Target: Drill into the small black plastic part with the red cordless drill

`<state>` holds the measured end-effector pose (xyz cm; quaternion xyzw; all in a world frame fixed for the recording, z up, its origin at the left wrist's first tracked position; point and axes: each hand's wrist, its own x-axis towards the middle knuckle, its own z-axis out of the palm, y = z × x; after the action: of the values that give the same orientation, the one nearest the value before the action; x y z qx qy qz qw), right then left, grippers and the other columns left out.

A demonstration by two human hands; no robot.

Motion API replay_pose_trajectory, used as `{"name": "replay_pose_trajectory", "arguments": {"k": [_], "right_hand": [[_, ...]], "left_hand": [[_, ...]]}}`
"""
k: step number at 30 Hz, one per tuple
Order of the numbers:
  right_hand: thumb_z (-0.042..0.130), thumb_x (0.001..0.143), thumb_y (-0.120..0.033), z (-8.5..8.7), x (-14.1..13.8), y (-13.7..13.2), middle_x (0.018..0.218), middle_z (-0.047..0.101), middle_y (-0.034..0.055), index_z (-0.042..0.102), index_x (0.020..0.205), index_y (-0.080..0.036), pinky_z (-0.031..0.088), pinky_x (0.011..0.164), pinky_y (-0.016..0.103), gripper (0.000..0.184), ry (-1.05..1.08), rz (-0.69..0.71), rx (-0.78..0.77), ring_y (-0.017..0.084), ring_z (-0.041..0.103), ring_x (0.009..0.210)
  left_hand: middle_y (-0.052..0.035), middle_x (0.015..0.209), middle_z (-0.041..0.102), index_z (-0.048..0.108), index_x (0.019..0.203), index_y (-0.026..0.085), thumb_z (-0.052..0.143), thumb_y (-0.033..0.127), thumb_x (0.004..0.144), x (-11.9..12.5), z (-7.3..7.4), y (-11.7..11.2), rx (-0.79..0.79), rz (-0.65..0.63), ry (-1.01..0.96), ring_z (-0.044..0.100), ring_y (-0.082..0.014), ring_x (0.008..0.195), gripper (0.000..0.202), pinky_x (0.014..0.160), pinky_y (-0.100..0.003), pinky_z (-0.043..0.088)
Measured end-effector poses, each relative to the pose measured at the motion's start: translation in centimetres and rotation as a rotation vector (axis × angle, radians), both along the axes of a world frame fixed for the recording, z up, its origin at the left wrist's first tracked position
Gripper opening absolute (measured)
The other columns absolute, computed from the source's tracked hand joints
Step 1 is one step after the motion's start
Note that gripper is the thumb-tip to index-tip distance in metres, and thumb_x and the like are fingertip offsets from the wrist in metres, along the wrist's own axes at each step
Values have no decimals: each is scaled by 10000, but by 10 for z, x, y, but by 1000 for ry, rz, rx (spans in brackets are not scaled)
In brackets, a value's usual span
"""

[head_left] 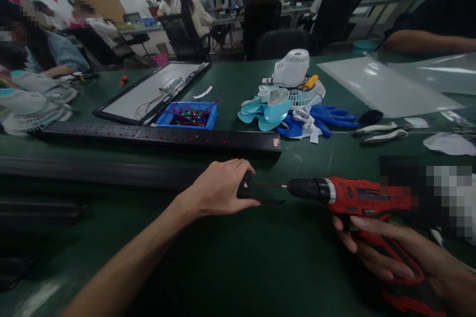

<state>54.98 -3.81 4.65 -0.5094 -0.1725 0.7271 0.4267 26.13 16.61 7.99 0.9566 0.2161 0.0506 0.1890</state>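
My left hand (213, 188) is wrapped round the right end of a long black bar (111, 173) lying on the green table (297, 267). Its end face shows between my thumb and fingers. In my right hand (394, 250) is a red and black cordless drill (364, 195), held by the handle with a finger at the trigger. The thin bit (271, 185) points left and reaches the bar's end; whether a screw sits at its tip is too small to tell. Just behind lies a black power strip (245, 143) with a row of red marks.
A blue tray (211, 121) of wires, a framed panel (143, 96), light-blue fan blades (266, 109), a white fan (292, 69), blue gloves (330, 116) and pliers (383, 133) lie farther back. More black bars (40, 210) lie at left. Several people sit around.
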Motion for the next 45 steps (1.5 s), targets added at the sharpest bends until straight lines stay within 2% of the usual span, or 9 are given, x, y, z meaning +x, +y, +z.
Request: {"name": "replay_pose_trajectory", "arguments": {"k": [4,9,12,17,21,25,36,40,45], "right_hand": [[765,870,-431,1,-2,2,790,803,71,770,843,-152,449,366,126,281,53,2,31,-25,390,294],[680,934,-468,-7,2,1,538,661,-7,720,758,-155,427,355,123,361,106,78,41,-1,369,290],[628,973,-452,-12,3,-3,522,618,-34,693,752,-172,441,369,133,362,94,37,33,4,365,294],[622,982,-425,-12,2,-4,546,604,-55,674,760,-187,432,365,134,330,126,12,10,0,326,291],[690,930,-446,-8,1,-1,505,547,-68,650,667,-173,403,349,130,382,157,40,40,3,304,294],[743,879,-465,-7,-1,-2,549,579,-61,668,700,-170,443,368,154,354,137,14,23,0,303,293],[755,869,-446,-11,3,0,649,714,10,789,967,-160,425,357,149,305,138,9,62,-3,333,289],[684,938,-416,-6,0,0,678,735,24,793,954,-147,430,392,133,291,131,-1,79,-15,323,302],[682,934,-416,-4,-2,1,806,814,108,776,908,-132,417,371,142,300,132,19,78,-20,303,285]], "left_hand": [[-63,1159,682,559,1219,197,783,542,858,1,-3,-1,27,-7,9,674,-253,1039,547,836,-380,537],[-74,1154,680,553,1240,192,760,553,874,1,-5,-2,36,-20,5,669,-255,1036,554,848,-396,540],[-73,1150,678,555,1237,188,762,547,874,1,-5,-1,33,-19,0,668,-251,1031,550,853,-396,542],[-69,1155,681,557,1233,192,767,539,872,1,-6,-2,35,-19,-4,671,-252,1032,543,846,-391,542],[-71,1147,685,561,1220,194,768,532,872,1,-5,-3,44,-19,4,674,-262,1037,527,837,-393,542],[-71,1140,684,562,1222,196,759,516,880,0,-8,-2,33,-18,18,677,-260,1014,508,821,-395,546],[-70,1157,680,558,1241,207,748,493,889,-1,-10,-2,41,-18,23,679,-249,1012,492,823,-384,547],[-72,1149,684,563,1235,201,747,498,891,-1,-8,-2,41,-20,17,679,-252,1015,490,829,-388,547],[-78,1156,685,562,1241,196,742,501,893,-1,-7,-2,26,-22,16,682,-255,1011,497,821,-386,553]]}}
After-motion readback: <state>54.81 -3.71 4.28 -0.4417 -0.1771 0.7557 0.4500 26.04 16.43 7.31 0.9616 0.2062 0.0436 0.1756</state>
